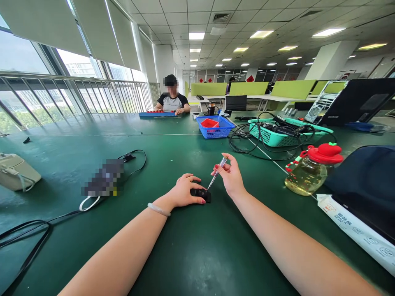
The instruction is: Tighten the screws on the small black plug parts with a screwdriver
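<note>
Our right hand [233,179] pinches a slim, clear-handled metal screwdriver [221,164], tip at the small black plastic-looking block [206,195]. Our left hand [184,192] clasps the block on the green surface [197,250]. Tool engaged, we judge; turns done or left: cannot tell.

black part [206,195]: left end under left hand [185,191]
screwdriver [217,172]: tip too small, maybe touching black part
oblong item [105,179]: pixelated
pale case [19,172]: cut, left edge
white packet [354,230]: cut, right edge
</note>
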The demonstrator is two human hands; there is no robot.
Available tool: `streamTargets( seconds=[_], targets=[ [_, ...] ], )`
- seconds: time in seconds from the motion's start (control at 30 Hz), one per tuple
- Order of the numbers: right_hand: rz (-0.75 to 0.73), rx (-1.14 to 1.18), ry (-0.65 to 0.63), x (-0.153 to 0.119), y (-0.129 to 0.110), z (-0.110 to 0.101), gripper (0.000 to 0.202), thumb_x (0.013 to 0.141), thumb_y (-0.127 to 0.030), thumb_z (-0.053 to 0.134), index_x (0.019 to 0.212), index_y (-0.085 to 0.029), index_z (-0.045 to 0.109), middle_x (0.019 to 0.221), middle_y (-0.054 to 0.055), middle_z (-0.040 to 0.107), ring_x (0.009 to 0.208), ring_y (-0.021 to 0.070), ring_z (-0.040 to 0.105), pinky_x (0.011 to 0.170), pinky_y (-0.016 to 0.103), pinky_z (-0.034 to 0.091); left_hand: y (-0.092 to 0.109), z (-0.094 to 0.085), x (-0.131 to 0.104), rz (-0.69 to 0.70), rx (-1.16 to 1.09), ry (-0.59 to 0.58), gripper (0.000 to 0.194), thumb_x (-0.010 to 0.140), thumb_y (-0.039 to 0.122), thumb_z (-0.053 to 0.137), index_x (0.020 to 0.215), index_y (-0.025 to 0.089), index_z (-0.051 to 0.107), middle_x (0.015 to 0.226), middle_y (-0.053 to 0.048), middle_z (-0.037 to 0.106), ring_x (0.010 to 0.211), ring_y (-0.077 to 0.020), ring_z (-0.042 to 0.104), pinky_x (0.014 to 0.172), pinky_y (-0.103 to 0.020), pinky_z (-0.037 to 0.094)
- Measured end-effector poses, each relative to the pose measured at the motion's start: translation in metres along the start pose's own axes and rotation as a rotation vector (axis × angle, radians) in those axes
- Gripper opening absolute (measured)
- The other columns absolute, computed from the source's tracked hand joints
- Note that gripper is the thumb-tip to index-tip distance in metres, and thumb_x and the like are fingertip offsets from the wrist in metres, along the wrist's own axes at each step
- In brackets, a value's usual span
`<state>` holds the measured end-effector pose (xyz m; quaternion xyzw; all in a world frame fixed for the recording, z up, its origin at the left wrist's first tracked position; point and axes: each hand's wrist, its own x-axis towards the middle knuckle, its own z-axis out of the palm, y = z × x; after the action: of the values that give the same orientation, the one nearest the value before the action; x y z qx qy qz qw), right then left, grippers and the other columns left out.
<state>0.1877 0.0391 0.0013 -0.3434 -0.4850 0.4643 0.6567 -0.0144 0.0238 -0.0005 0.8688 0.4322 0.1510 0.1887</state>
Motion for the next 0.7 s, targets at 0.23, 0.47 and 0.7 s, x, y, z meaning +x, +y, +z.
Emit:
streamTargets(
  seconds=[0.23,0.47,0.7],
  targets=[
    [-0.021,-0.002,0.013,-0.0003,0.0011,0.0014,0.057,0.069,-0.039,0.077,0.114,-0.029,0.044,0.071,-0.009,0.062,0.064,0.0162,0.066,0.068,0.038,0.056,0.0008,-0.0009,-0.0002,-0.007,-0.002,-0.003,0.047,0.067,0.057,0.077,0.109,0.038,0.072,0.135,-0.004,0.057,0.136,-0.0360,0.033,0.113,-0.057,0.026],
    [-0.038,-0.013,0.068,-0.0015,-0.0005,0.0027,0.058,0.068,-0.041,0.077,0.112,-0.028,0.042,0.072,-0.009,0.062,0.059,0.0148,0.065,0.067,0.037,0.055,0.0023,-0.0034,-0.0006,-0.019,0.009,-0.009,0.047,0.066,0.057,0.078,0.109,0.037,0.073,0.136,-0.004,0.057,0.136,-0.0353,0.033,0.114,-0.055,0.026],
    [-0.073,0.003,0.072,-0.0020,-0.0012,0.0034,0.056,0.070,-0.040,0.077,0.112,-0.028,0.042,0.071,-0.009,0.061,0.059,0.0145,0.064,0.066,0.036,0.056,0.0024,-0.0035,0.0013,-0.020,0.014,-0.019,0.049,0.066,0.056,0.078,0.110,0.036,0.073,0.137,-0.004,0.056,0.138,-0.0359,0.031,0.114,-0.056,0.025]
  ],
)
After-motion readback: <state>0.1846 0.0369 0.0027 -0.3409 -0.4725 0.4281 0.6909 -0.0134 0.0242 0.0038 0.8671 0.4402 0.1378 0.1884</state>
